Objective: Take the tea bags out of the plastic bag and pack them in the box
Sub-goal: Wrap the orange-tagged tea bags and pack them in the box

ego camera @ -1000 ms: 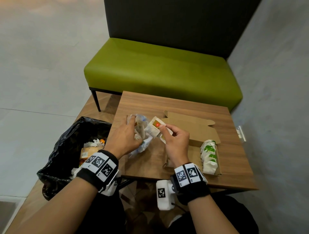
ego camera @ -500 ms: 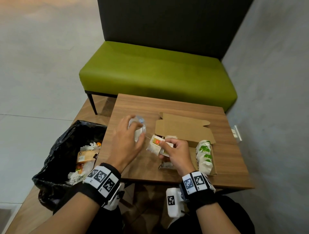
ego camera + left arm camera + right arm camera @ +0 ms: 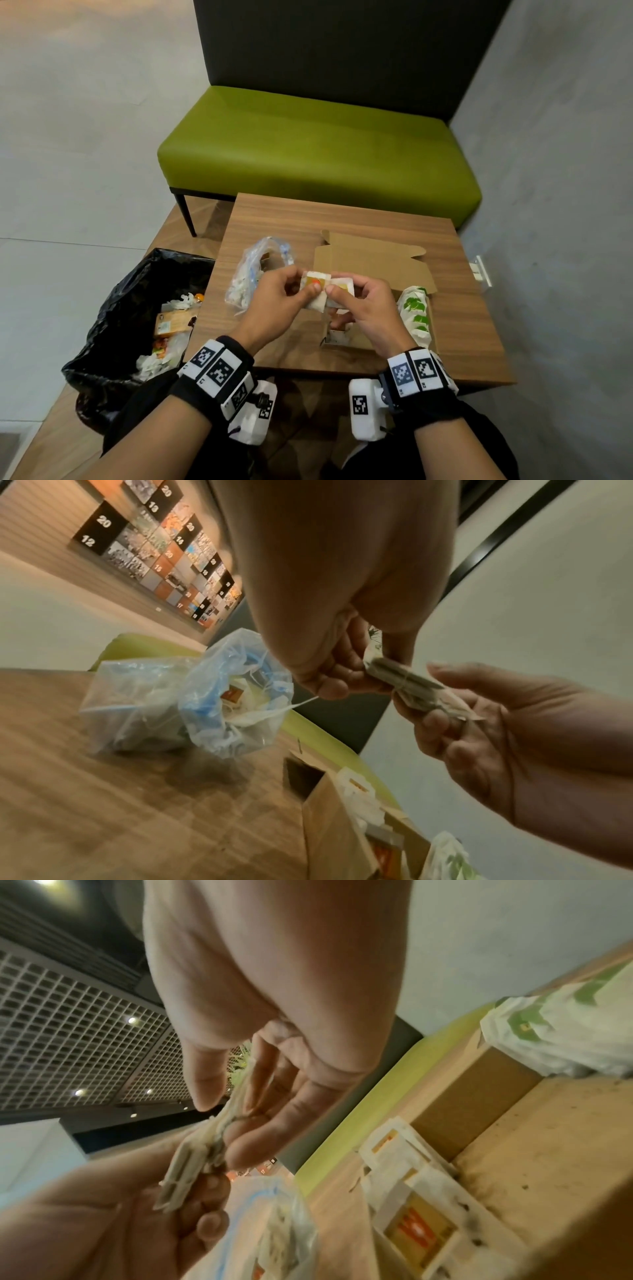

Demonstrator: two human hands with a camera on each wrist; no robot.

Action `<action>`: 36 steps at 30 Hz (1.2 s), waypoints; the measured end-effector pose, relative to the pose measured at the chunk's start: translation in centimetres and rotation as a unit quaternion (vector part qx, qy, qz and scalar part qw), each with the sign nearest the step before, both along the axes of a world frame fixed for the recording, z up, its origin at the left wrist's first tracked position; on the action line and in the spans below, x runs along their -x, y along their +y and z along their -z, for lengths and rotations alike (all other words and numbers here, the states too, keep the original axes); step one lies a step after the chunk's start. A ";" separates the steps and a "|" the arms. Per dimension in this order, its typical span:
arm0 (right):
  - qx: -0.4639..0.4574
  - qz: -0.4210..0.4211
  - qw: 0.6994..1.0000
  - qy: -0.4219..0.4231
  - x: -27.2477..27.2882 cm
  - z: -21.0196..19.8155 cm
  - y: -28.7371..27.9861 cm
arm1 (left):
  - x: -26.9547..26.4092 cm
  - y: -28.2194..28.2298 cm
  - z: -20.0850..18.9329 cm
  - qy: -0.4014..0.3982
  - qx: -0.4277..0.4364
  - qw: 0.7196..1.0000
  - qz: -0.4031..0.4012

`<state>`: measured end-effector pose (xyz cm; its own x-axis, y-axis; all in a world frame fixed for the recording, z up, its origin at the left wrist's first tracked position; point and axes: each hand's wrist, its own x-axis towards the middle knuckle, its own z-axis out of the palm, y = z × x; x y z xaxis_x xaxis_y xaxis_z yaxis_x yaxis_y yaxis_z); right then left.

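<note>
Both hands hold a small stack of white tea bags (image 3: 323,287) with orange labels above the table, just over the near-left part of the cardboard box (image 3: 373,263). My left hand (image 3: 274,305) pinches the stack's left end (image 3: 387,674), my right hand (image 3: 368,308) pinches its right end (image 3: 192,1172). The clear plastic bag (image 3: 255,274) lies open on the table to the left, more tea bags inside (image 3: 236,696). Green-labelled tea bags (image 3: 416,311) stand in a row along the box's right side; orange-labelled ones (image 3: 411,1226) lie inside it.
A small wooden table (image 3: 462,325) carries everything. A black-lined rubbish bin (image 3: 137,308) with wrappers stands at its left. A green bench (image 3: 318,150) sits behind the table. The box lid (image 3: 370,257) stands open toward the back. A grey wall (image 3: 565,205) runs along the right.
My left hand let go of the plastic bag and came right to join the right hand on the tea bags. The bag now lies loose on the table.
</note>
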<state>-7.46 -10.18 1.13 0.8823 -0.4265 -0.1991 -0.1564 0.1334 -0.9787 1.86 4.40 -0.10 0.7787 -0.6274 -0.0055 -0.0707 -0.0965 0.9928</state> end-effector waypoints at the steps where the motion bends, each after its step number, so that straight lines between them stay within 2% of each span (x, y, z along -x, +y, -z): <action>1: -0.001 0.007 1.000 -0.008 0.0 -0.2 -0.1 | 0.0 0.0 -0.2 0.021 0.016 1.000 -0.013; 4: 0.010 0.044 0.999 -0.018 -0.2 -0.5 -0.5 | 0.1 0.0 -0.6 0.066 0.053 0.996 -0.028; 8: 0.030 0.063 0.997 -0.029 -0.1 -1.0 -1.1 | 0.2 0.3 -1.0 0.076 0.064 0.994 -0.037; 11: 0.091 0.094 0.991 -0.029 0.5 -2.0 -2.2 | 0.0 0.8 -1.1 0.072 0.059 0.993 -0.070; 13: 0.173 0.128 0.977 -0.004 0.7 -2.4 -3.6 | -0.3 1.2 -1.0 0.065 0.051 0.993 -0.084; 15: 0.274 0.142 0.950 0.040 0.5 -1.9 -5.4 | -0.5 1.6 -0.8 0.056 0.046 0.993 -0.089; 18: 0.371 0.120 0.911 0.134 -0.1 -0.6 -7.3 | -0.5 1.8 -0.9 0.054 0.047 0.993 -0.094; 23: 0.539 0.010 0.798 0.271 -1.3 1.0 -7.8 | -0.1 1.6 -0.5 0.048 0.036 0.995 -0.075; 25: 0.548 -0.011 0.779 0.305 -1.8 1.5 -7.7 | 0.2 1.5 -0.4 0.041 0.033 0.996 -0.075; 30: 0.541 -0.049 0.767 0.341 -2.6 2.3 -7.4 | 0.4 1.3 -0.4 0.035 0.034 0.997 -0.065; 36: 0.527 -0.060 0.772 0.350 -2.7 2.7 -7.1 | 0.4 1.2 0.0 0.030 0.031 0.997 -0.056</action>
<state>-4.73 -17.24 -1.59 0.7620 -0.6005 -0.2426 -0.6452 -0.7361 -0.2047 1.47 5.62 -0.09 0.8438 -0.5364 -0.0175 -0.0033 -0.0378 0.9993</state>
